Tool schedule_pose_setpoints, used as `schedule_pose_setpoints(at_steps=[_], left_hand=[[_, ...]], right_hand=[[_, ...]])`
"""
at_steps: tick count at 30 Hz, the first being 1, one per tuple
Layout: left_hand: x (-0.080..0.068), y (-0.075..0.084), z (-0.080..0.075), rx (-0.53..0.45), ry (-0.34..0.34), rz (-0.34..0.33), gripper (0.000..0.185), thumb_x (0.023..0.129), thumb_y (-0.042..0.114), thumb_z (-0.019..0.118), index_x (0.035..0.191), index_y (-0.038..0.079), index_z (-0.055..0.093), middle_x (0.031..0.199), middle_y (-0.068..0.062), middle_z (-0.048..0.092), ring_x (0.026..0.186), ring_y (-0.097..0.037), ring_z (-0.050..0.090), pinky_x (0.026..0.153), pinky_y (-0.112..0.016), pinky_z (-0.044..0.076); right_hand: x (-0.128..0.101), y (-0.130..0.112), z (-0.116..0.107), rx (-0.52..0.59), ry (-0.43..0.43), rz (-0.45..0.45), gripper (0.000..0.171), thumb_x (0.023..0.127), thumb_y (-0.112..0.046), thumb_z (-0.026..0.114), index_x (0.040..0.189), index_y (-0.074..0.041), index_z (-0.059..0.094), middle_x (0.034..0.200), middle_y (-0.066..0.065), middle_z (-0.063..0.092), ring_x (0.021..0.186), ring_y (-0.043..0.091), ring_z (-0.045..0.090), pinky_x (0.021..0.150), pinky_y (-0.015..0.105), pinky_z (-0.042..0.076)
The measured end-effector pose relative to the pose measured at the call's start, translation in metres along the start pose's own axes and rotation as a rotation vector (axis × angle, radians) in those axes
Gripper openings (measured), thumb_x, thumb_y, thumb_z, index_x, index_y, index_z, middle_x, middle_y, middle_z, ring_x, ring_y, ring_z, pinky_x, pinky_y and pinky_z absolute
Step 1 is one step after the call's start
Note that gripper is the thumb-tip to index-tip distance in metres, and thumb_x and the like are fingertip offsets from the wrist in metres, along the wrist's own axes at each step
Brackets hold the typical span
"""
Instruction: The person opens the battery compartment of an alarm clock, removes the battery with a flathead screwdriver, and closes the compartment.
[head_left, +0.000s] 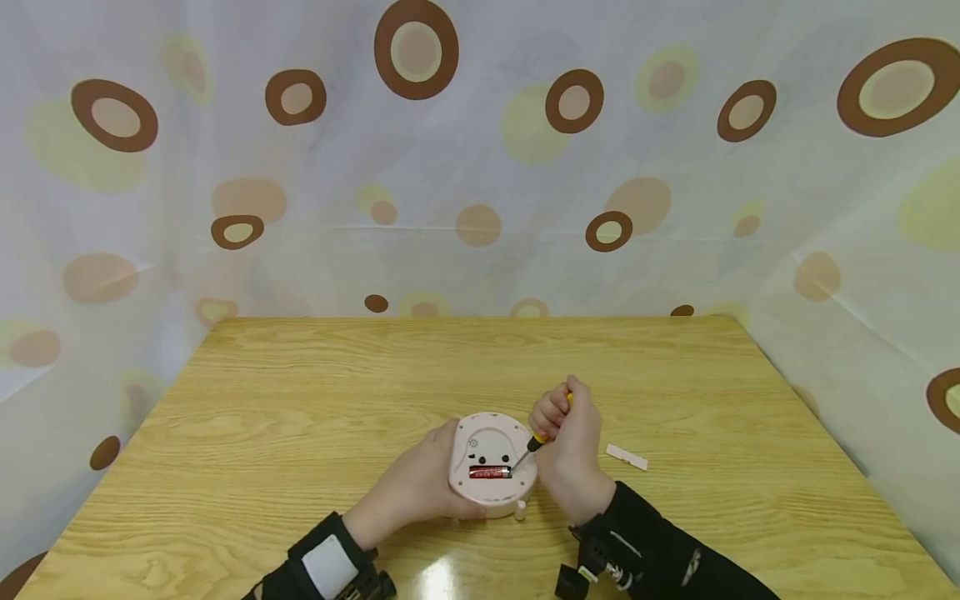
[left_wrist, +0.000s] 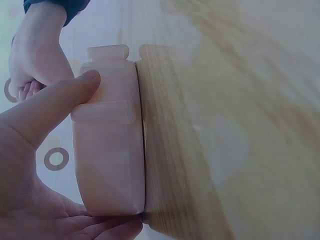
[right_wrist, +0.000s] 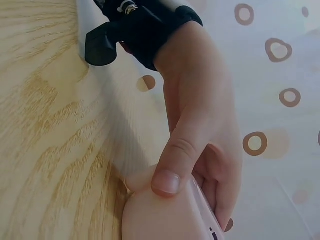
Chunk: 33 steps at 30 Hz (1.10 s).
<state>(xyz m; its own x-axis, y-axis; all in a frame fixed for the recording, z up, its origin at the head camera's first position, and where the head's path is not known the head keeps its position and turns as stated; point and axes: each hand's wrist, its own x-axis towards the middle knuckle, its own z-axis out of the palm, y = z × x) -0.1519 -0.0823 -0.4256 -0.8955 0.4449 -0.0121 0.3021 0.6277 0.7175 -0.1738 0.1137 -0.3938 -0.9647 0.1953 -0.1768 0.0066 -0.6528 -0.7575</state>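
A round pink alarm clock (head_left: 491,492) lies face down on the table with its battery compartment uncovered. One red battery (head_left: 490,472) sits in the slot. My left hand (head_left: 431,475) grips the clock from its left side; in the left wrist view the thumb (left_wrist: 82,90) presses on the side wall. My right hand (head_left: 573,450) holds a screwdriver (head_left: 537,441) with a yellow and black handle, fingers wrapped round it. The screwdriver slants down to the left, its tip at the right end of the battery. A small pink battery cover (head_left: 627,457) lies to the right of my right hand.
The wooden table (head_left: 337,383) stretches away on all sides of the clock. A patterned cloth (head_left: 450,167) with brown rings hangs behind and beside it. Each wrist wears a black strap with a camera (head_left: 573,579).
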Motion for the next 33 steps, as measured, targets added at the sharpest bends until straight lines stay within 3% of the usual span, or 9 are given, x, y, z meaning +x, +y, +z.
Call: schedule_pose_setpoints(at_steps=[12,20,33], left_hand=[[-0.001,0.001,0.000,0.006,-0.007,-0.016,0.113,0.064,0.032,0.103,0.152,-0.004,0.042,0.137,-0.020,0.062,0.124,-0.030,0.064,0.105,-0.053,0.056],[-0.001,0.001,0.001,0.021,-0.006,-0.028,0.116,0.064,0.033,0.103,0.154,-0.005,0.040,0.137,-0.022,0.062,0.123,-0.032,0.064,0.105,-0.054,0.056],[-0.001,0.001,0.001,0.012,-0.007,-0.031,0.115,0.065,0.035,0.103,0.154,-0.003,0.041,0.138,-0.021,0.062,0.125,-0.031,0.064,0.105,-0.053,0.056]], right_hand=[[0.000,-0.004,-0.005,0.058,0.010,0.017,0.053,0.113,-0.027,0.035,0.061,-0.019,0.030,0.061,-0.005,0.018,0.055,0.011,0.015,0.064,0.030,0.010],[0.000,-0.004,-0.006,0.058,0.008,0.022,0.053,0.113,-0.027,0.034,0.060,-0.020,0.031,0.057,-0.007,0.021,0.050,0.009,0.020,0.065,0.030,0.009],[0.001,-0.015,0.002,0.143,-0.002,0.087,0.055,0.114,-0.030,0.032,0.060,-0.020,0.033,0.050,-0.009,0.027,0.049,0.009,0.020,0.062,0.027,0.009]])
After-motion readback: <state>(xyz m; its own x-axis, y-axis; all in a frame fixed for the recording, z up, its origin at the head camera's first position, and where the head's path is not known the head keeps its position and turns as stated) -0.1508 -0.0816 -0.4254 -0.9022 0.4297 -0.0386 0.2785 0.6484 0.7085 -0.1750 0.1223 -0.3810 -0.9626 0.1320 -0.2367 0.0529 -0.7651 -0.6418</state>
